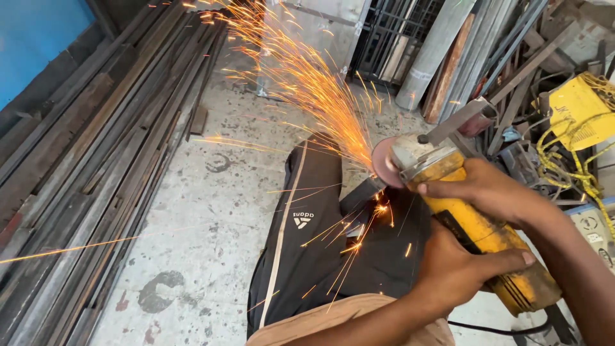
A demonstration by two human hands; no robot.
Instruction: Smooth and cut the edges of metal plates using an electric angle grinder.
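A concrete workshop floor [211, 211] fills the view, with long steel bars and flat strips [83, 166] laid in rows along its left edge and more pipes and sheet offcuts [461, 57] leaning at the far right corner. Over the floor's middle stretches the person's leg in dark trousers [301, 256] with a pale side stripe. Above the knee a yellow angle grinder [474, 218] is held level — its round disc [383, 163] bites into a dark metal piece [362, 195] that rests on or just over the leg. The left hand [458, 269] is clenched around the grinder's body from below; the right hand [487, 189] wraps over the top near the guard. A fan of orange sparks [301, 77] streams up and away to the far left. The cut appears to be mid-stroke; carrying on would call for steady pressure and a firm two-handed hold, judging by the spark stream.
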